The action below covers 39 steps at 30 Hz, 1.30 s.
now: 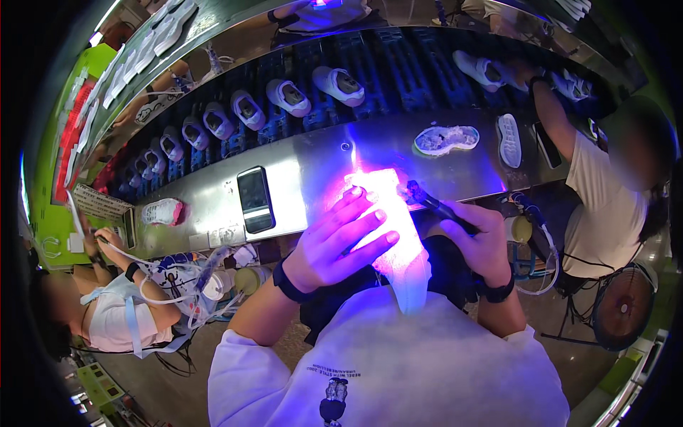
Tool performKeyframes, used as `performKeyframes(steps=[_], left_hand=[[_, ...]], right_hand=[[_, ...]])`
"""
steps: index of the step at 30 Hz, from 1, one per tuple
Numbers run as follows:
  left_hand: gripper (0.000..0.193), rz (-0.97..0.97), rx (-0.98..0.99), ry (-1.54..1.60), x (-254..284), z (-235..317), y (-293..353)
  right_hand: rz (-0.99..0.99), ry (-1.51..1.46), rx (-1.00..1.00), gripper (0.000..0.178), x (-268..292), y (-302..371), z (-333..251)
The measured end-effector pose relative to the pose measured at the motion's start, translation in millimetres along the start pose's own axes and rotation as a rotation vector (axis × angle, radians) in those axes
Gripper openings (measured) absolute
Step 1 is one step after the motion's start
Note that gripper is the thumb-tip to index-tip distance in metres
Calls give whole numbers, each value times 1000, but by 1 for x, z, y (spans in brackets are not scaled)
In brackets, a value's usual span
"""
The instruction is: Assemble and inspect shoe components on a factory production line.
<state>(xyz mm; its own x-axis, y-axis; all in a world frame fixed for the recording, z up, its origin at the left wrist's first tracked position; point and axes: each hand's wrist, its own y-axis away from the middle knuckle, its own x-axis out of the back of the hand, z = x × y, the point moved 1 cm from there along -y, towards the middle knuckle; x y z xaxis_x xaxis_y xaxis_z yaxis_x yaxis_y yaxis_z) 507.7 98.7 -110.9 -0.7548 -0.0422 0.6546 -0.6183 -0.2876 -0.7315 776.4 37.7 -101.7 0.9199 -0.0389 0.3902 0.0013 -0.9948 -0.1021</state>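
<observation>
Under a bright violet-blue light, a pale shoe upper (404,238) is held over the near edge of the metal bench. My left hand (341,242) grips it from the left, fingers spread along its side. Glare washes out most of its surface, and its lower end lies close to my white shirt. In my right hand (480,238) is a dark-handled brush (440,207), its bristle end touching or very near the upper's right edge. Beyond it, a white shoe sole (447,140) lies hollow side up on the bench.
Another sole (509,141) and a phone (548,146) lie to the right; a larger phone (255,200) sits left. White shoes (290,97) line a dark conveyor (398,67) behind the bench (306,153). Co-workers sit at left (128,313) and right (605,213), with hoses and pots nearby.
</observation>
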Motion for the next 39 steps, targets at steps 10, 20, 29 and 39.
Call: performKeyframes(steps=[10,20,29,39], left_hand=[[41,-43,4,-18,-23,-9,-12],[50,-56,169,-20,-44,-13,-16],[55,-75,422,31,-44,-12,-4],[72,-109,727,-9,-45,-7,24]], right_hand=[[-172,-270,-182,31,40,44,43],[-166,-159,-123,28,54,23,43],[-156,-231,-282,43,35,31,72],[-159,-350,-403,37,5,51,72]])
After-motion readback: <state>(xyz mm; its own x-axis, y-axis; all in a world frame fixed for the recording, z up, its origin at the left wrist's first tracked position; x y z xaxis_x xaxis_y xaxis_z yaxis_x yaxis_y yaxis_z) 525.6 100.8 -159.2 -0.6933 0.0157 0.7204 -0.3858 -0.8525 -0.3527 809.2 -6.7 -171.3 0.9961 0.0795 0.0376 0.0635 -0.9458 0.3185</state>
